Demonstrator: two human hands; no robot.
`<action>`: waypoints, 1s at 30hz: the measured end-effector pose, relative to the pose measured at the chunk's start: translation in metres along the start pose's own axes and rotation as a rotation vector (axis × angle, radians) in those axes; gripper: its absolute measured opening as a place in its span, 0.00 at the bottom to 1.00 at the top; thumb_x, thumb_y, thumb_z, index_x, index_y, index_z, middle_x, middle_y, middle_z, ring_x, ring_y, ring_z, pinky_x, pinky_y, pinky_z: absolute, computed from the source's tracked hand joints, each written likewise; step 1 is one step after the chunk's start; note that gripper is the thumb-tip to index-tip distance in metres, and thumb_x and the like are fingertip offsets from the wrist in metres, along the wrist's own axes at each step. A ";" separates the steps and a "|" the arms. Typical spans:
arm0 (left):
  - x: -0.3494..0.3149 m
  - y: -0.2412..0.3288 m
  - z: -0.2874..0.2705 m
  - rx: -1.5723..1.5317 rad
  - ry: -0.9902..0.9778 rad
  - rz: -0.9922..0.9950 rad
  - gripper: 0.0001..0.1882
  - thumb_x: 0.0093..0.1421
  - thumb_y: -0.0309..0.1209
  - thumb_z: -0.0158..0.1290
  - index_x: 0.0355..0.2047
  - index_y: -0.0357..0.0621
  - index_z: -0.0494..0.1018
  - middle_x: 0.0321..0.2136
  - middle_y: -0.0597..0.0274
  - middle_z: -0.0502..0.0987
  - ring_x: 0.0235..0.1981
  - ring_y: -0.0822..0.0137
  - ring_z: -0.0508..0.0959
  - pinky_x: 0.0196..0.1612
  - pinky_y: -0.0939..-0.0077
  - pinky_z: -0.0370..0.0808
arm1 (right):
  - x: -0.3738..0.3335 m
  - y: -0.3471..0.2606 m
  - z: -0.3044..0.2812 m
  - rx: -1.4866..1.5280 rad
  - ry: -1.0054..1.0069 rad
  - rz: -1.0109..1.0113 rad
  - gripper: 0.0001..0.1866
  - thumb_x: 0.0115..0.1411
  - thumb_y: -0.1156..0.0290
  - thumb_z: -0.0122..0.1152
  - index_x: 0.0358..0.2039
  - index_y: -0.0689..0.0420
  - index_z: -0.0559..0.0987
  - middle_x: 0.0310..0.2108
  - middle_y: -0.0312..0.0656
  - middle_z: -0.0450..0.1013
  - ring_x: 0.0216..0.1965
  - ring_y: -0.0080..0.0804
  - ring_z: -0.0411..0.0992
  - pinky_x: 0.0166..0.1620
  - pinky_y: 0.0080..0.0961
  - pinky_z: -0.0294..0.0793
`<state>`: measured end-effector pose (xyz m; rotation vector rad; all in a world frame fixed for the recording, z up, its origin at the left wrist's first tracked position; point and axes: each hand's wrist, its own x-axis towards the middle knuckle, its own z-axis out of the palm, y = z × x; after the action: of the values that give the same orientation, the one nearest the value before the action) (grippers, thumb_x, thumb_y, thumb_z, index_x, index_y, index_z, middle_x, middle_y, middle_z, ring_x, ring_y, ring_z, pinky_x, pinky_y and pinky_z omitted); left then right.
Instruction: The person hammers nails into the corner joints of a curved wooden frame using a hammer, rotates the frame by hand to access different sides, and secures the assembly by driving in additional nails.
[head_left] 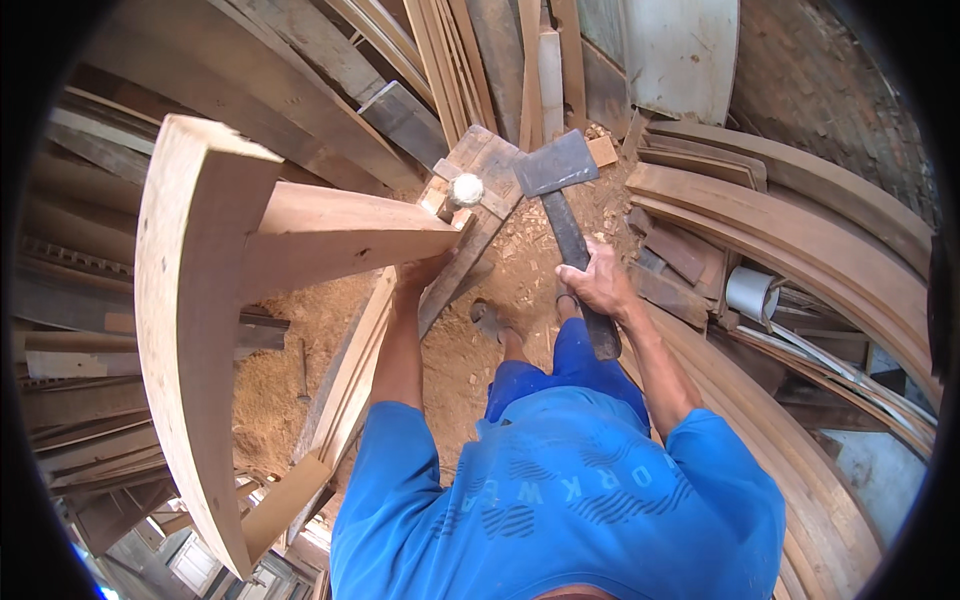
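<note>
My right hand is closed round the dark handle of a hatchet, with its broad grey steel head raised above the chip-strewn floor. My left hand is under the narrow end of a pale wooden beam; the beam hides most of its fingers, though it appears to grip the wood. At its other end the beam joins a large curved timber on the left. The narrow end rests by a worn wooden block, where a round white object sits.
Curved planks are stacked along the right, near a white cylinder. Boards lean at the back and left. A long wooden rail runs beside my left arm. Sawdust covers the floor, where a hammer-like tool lies.
</note>
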<state>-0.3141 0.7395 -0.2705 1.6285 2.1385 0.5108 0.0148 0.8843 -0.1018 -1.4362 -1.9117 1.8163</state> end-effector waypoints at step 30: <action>-0.004 -0.034 0.060 0.472 0.398 0.140 0.16 0.62 0.46 0.53 0.39 0.48 0.80 0.36 0.56 0.82 0.40 0.51 0.82 0.44 0.49 0.77 | 0.000 -0.167 -0.019 0.441 0.691 -0.927 0.10 0.60 0.76 0.64 0.41 0.59 0.74 0.29 0.33 0.74 0.27 0.19 0.72 0.30 0.22 0.76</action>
<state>-0.3098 0.7299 -0.3384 2.0842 2.5952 0.4176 -0.0596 0.9279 0.0425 -0.6747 -1.3260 1.0059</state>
